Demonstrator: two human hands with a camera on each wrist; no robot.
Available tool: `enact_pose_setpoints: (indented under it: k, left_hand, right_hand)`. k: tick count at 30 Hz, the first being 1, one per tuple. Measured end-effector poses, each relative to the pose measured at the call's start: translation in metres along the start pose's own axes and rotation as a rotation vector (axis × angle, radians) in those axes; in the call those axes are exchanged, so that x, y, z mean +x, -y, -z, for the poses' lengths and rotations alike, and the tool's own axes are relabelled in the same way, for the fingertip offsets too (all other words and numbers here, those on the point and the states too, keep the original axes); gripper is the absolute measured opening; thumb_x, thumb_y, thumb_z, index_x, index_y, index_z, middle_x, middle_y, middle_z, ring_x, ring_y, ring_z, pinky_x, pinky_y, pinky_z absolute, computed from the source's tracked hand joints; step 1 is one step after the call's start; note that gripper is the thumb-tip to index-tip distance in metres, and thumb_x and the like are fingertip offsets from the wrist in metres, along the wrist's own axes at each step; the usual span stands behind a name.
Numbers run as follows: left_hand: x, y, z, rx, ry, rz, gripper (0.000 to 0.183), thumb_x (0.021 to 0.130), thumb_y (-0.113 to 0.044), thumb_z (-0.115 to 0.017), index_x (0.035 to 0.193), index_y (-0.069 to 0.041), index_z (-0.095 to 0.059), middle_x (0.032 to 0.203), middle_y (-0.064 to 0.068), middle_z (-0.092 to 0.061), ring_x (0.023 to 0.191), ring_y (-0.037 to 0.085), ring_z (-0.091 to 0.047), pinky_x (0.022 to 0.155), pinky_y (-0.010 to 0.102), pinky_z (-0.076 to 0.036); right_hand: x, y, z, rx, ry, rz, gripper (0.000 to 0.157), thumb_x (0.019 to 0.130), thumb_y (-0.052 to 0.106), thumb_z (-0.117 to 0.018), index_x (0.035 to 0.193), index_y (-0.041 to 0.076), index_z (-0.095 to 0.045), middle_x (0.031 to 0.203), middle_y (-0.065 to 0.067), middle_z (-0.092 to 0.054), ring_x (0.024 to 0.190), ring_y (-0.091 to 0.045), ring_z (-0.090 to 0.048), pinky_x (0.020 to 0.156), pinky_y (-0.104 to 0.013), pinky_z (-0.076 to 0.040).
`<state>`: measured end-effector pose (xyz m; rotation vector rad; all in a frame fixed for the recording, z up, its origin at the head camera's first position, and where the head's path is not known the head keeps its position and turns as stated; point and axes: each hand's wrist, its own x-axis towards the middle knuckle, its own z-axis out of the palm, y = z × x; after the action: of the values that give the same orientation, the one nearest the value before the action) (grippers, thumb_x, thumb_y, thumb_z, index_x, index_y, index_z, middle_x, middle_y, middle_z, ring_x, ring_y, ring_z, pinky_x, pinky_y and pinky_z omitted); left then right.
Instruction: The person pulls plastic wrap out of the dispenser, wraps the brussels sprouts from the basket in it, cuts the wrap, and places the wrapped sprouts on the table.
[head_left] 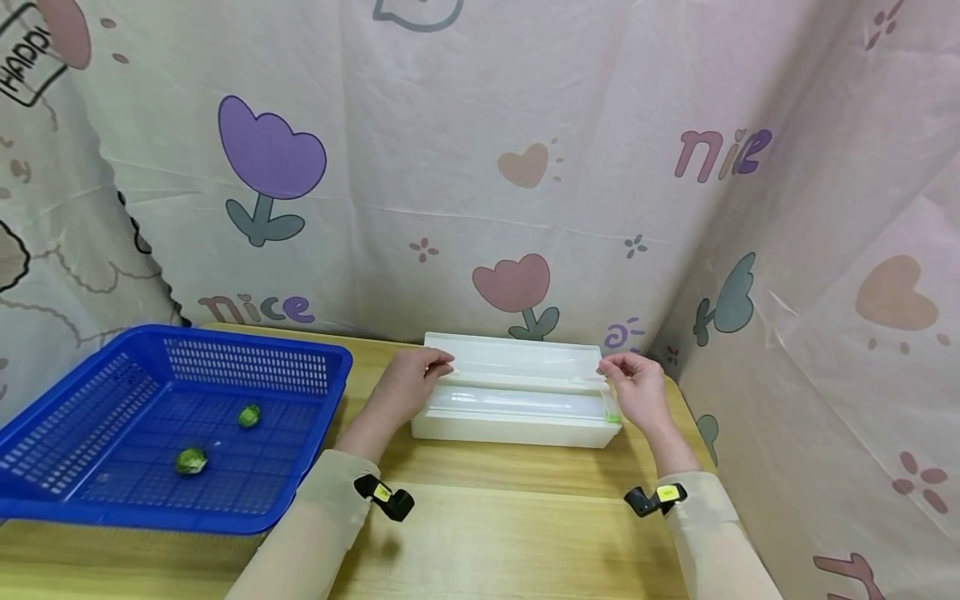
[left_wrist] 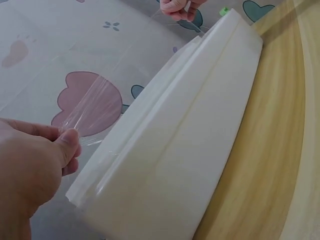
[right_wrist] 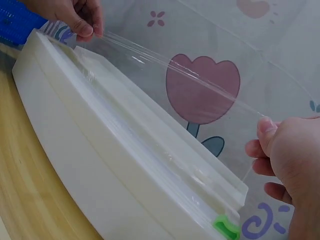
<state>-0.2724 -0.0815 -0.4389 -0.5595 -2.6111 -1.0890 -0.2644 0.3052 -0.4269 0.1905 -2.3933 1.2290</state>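
A white cling film dispenser box stands on the table with its lid raised at the back. Inside it lies a roll of clear film. My left hand pinches one corner of the cling film between thumb and fingers. At the other end my right hand pinches the opposite corner. Between both hands the film stretches as a thin sheet above the box, its edge gathered into creases. A green slider sits at the box's right end, below my right hand.
A blue plastic basket stands to the left on the wooden table. Two small green sprouts, one nearer and one farther, lie in it. A printed curtain hangs close behind the box and along the right side.
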Motion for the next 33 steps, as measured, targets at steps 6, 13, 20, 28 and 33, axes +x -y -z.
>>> enact_pose_setpoints:
  k: [6,13,20,28,33]
  left_hand:
    - [0.004,-0.002,0.004,-0.008,-0.099,-0.085,0.015,0.099,-0.013,-0.076,0.110,-0.008,-0.083,0.106,0.005,-0.079,0.096,0.023,-0.074,0.085,0.040,-0.061]
    - [0.006,-0.011,0.014,-0.091,-0.126,-0.041,0.008,0.100,-0.015,-0.074,0.100,-0.011,-0.081,0.096,0.000,-0.076,0.083,0.017,-0.067,0.077,0.036,-0.059]
    - [0.009,-0.020,0.022,-0.105,-0.124,-0.013,0.008,0.101,-0.016,-0.073,0.102,-0.012,-0.080,0.096,0.000,-0.075,0.085,0.019,-0.066,0.079,0.037,-0.060]
    - [0.017,-0.028,0.031,-0.160,-0.131,-0.018,0.009,0.102,-0.014,-0.072,0.100,-0.009,-0.079,0.094,0.002,-0.075,0.084,0.020,-0.066,0.076,0.037,-0.058]
    - [0.020,-0.033,0.039,-0.208,-0.130,-0.002,0.011,0.103,-0.015,-0.071,0.103,-0.007,-0.079,0.095,0.004,-0.075,0.086,0.021,-0.067,0.079,0.038,-0.059]
  right_hand:
    - [0.001,0.007,0.001,0.029,-0.036,0.001,0.012,0.102,0.002,-0.069,0.094,-0.002,-0.077,0.090,-0.015,-0.076,0.077,-0.013,-0.064,0.064,-0.019,-0.048]
    - [0.004,0.013,0.003,0.049,-0.062,-0.012,0.013,0.103,0.003,-0.069,0.094,-0.003,-0.076,0.092,-0.016,-0.076,0.080,-0.016,-0.066,0.066,-0.018,-0.050]
    - [0.006,0.019,0.007,0.062,-0.091,-0.031,0.014,0.104,0.005,-0.068,0.096,-0.003,-0.076,0.096,-0.018,-0.075,0.087,-0.036,-0.065,0.067,-0.018,-0.049]
    - [0.008,0.026,0.013,0.108,-0.135,-0.010,0.012,0.103,0.004,-0.070,0.097,-0.005,-0.076,0.095,-0.020,-0.075,0.086,-0.037,-0.067,0.065,-0.018,-0.048]
    - [0.009,0.033,0.018,0.119,-0.139,-0.004,0.014,0.103,0.006,-0.071,0.099,-0.006,-0.075,0.096,-0.021,-0.076,0.087,-0.032,-0.068,0.066,-0.016,-0.049]
